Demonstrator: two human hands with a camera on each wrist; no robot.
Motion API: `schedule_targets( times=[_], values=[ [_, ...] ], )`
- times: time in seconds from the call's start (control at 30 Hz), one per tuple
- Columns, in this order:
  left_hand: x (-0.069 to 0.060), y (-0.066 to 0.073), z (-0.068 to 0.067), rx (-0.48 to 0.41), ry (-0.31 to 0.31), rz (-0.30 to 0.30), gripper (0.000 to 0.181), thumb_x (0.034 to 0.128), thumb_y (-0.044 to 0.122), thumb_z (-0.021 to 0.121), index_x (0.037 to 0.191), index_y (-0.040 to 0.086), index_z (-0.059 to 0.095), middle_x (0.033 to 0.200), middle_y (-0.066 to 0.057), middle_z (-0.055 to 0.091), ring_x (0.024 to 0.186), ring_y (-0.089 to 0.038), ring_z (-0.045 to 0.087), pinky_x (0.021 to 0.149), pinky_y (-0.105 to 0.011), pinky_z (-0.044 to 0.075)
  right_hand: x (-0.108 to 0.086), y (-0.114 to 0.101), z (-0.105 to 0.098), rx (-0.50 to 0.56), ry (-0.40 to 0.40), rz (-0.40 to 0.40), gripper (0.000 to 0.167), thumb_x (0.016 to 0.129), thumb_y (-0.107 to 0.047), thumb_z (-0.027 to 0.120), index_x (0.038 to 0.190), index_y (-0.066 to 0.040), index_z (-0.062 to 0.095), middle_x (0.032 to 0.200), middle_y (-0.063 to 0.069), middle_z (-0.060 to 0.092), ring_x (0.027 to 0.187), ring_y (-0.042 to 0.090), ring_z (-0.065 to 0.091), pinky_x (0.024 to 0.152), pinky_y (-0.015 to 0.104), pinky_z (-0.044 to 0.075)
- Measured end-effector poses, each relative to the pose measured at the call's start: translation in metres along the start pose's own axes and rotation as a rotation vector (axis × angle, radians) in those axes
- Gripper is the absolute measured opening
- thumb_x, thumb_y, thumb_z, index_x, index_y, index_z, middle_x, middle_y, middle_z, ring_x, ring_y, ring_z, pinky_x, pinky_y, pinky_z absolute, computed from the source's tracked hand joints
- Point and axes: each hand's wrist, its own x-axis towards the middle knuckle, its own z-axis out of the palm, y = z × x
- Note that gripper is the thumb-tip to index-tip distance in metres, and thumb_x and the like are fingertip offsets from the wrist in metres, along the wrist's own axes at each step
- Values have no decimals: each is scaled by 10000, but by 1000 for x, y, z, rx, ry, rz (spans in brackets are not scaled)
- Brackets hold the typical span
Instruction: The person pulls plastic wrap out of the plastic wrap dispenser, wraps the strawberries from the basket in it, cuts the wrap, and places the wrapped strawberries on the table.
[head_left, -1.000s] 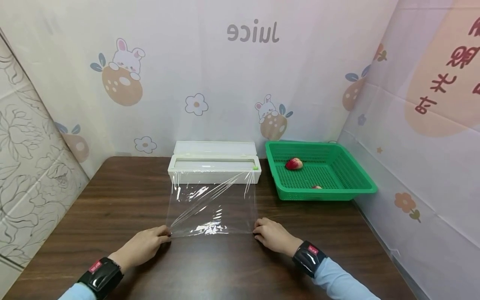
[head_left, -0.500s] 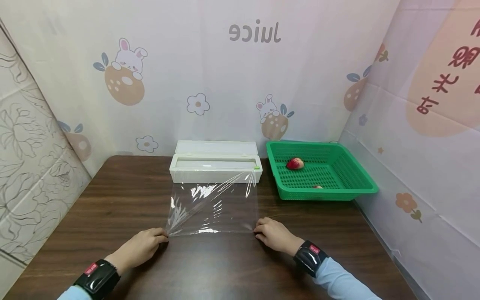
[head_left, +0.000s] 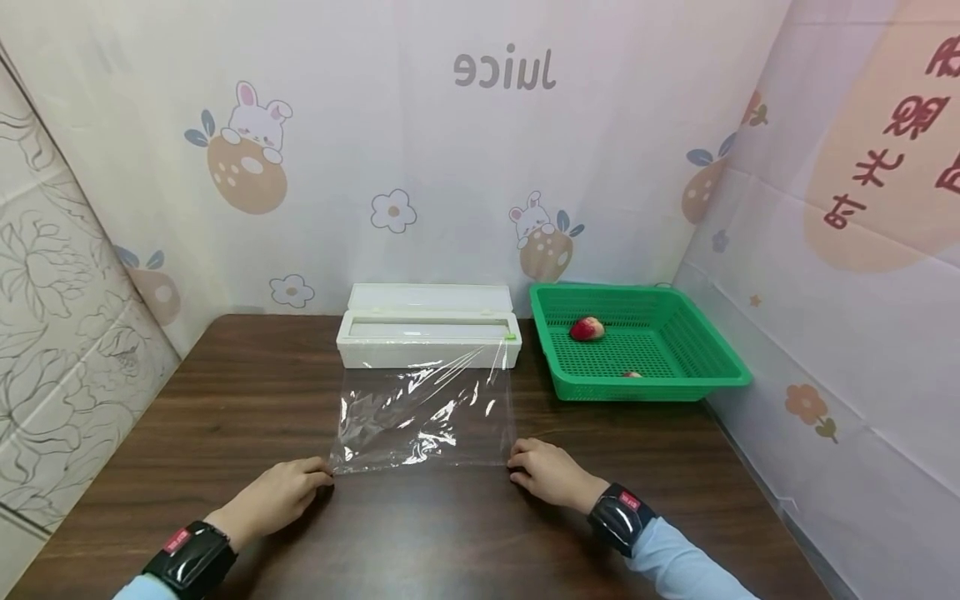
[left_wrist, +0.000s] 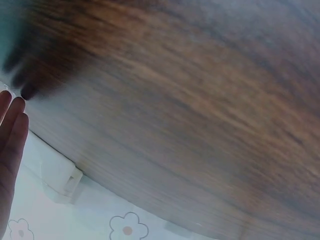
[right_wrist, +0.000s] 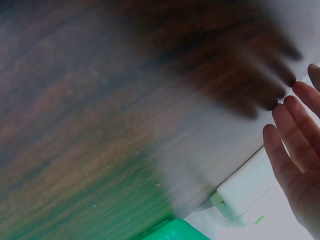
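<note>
A transparent sheet of cling film stretches forward over the table from a white cling film dispenser. The dispenser's lid is raised at the back, and a small green piece sits at its right front. My left hand pinches the near left corner of the film, low at the tabletop. At the near right corner, my right hand holds the film between thumb and fingers. Wrinkles and bright glints cross the film. Both wrist views show fingertips close to the wood; the grip itself is mostly cut off there.
To the dispenser's right stands a green basket. It contains a red and yellow fruit, with part of another behind its front wall. Printed curtains hang behind the dark wooden table and on both sides.
My left hand has shifted slightly left with the film's corner. The strong diagonal creases have loosened into scattered wrinkles. My right hand stays nearly in place.
</note>
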Motion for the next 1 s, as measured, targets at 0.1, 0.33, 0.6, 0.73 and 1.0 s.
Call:
schedule_targets(
  times=[0.1, 0.33, 0.6, 0.73, 1.0],
  values=[
    [1, 0, 0, 0, 2, -6, 218, 692, -53, 676, 862, 82, 693, 902, 30, 611, 770, -112, 623, 628, -246, 513, -1, 1, -1, 7, 5, 8, 168, 848, -216, 643, 960, -109, 707, 947, -26, 578, 862, 106, 565, 720, 286, 506],
    [7, 2, -5, 40, -22, -54, 184, 725, 5, 674, 863, 126, 684, 830, 72, 593, 723, -87, 603, 589, -262, 496, -1, 2, -3, 32, 8, 19, 161, 848, -224, 644, 966, -128, 696, 943, -45, 555, 838, 84, 566, 674, 261, 500],
    [40, 5, -20, 51, 43, -49, 227, 730, 20, 668, 935, 118, 681, 834, 75, 608, 716, -79, 600, 592, -269, 493, 5, 2, -18, 31, 98, -31, 149, 842, -219, 655, 963, -139, 689, 993, -45, 563, 867, 88, 580, 686, 264, 507],
    [61, 11, -26, -21, 71, -89, 241, 757, 32, 665, 985, 110, 676, 905, 43, 652, 797, -113, 634, 671, -295, 518, 6, 3, -37, 19, 143, -63, 165, 834, -217, 664, 972, -128, 688, 995, -43, 573, 867, 89, 583, 697, 255, 506],
    [98, 34, -26, -470, 62, -297, 236, 877, 110, 587, 1107, 136, 631, 1036, -4, 670, 949, -148, 626, 758, -321, 524, 10, 12, -88, 5, 232, -90, 168, 840, -221, 658, 994, -159, 683, 995, -66, 574, 885, 61, 558, 732, 236, 495]
  ],
)
